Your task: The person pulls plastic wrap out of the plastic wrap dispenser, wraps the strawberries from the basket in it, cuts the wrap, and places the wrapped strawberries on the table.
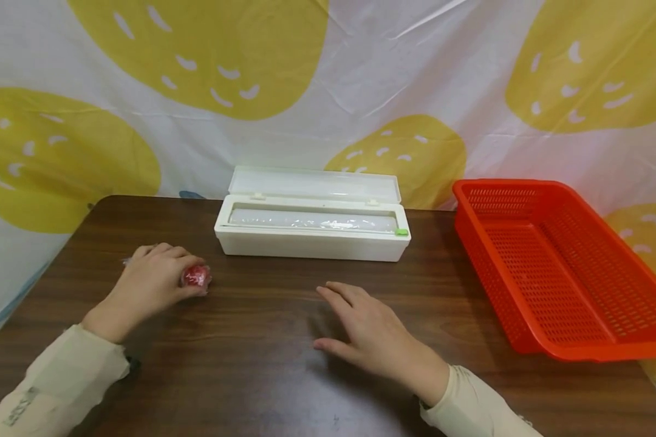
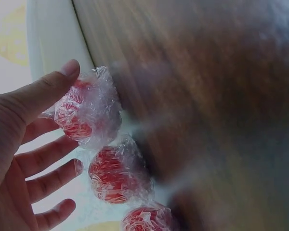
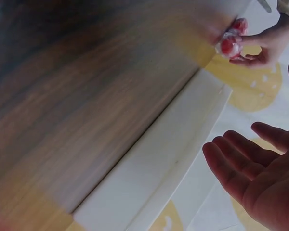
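Note:
My left hand (image 1: 154, 274) is at the left of the table and grips a red round thing wrapped in clear plastic film (image 1: 197, 277). In the left wrist view the thumb and index finger lie around this wrapped thing (image 2: 103, 113), and the other fingers are spread loosely. A second wrapped red round thing (image 2: 113, 175) sits close beside it, and a third (image 2: 147, 220) is cut off by the frame edge. My right hand (image 1: 374, 334) holds nothing, fingers extended over the table in front of the white cling film box (image 1: 314, 246).
The box's lid (image 1: 314, 182) stands raised, with a roll of film (image 1: 311, 220) inside and a green slider (image 1: 401, 232) at its right end. A red plastic basket (image 1: 525, 303) stands at the right of the brown table (image 1: 262, 364). A lemon-patterned cloth (image 1: 372, 73) hangs behind.

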Motion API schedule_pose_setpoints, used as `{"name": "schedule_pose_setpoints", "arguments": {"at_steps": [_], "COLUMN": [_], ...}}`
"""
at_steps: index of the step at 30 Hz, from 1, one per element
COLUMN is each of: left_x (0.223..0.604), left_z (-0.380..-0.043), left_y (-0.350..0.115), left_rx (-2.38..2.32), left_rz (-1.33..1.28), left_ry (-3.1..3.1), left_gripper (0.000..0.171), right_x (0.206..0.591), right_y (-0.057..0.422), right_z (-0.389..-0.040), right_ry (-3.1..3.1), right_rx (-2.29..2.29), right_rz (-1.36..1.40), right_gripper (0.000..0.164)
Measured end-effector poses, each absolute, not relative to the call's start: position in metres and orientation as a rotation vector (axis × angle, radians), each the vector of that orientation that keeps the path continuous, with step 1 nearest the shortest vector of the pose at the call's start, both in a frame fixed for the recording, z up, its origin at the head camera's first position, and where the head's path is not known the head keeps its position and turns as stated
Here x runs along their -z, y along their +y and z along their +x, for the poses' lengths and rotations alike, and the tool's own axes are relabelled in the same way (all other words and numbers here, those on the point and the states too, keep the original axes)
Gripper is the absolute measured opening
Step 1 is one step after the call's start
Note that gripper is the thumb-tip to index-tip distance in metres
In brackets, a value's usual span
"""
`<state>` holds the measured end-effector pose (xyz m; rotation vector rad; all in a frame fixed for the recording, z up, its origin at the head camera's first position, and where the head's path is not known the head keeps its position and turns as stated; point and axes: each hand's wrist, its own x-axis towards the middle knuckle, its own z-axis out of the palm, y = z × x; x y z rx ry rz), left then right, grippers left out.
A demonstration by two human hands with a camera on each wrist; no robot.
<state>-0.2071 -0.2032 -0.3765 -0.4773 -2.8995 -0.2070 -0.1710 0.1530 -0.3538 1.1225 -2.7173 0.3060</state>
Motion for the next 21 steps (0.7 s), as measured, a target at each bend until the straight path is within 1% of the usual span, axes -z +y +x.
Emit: {"name": "schedule_pose_setpoints", "arguments": {"at_steps": [8,14,18,21], "left_x": [0.378,0.375,0.367,0.358], "left_z": [-0.204,-0.205,-0.212,-0.222], "left_y": [-0.204,-0.199,-0.184,-0.166], "left_rx": [0.189,0.250,0.345,0.382], "left_rz": [-0.479,-0.422,-0.416,-0.465], "left_ry": [-2.903,-2.878,-2.851,-2.830], "left_gripper": [0.062,0.065,0.060,0.056], "right_x": [0.354,0.353,0.352,0.351], "right_y": [0.154,0.154,0.155,0.158], "right_z": [-0.171,-0.173,-0.182,-0.196], "right_ry": [-2.732,-2.739,-2.772,-2.816], "right_rx": [-0.308,-0.307,-0.336,-0.403], "right_rz": [1.143,1.128,1.045,0.916], "right_gripper": [0.074,0.069,0.063,0.059]}}
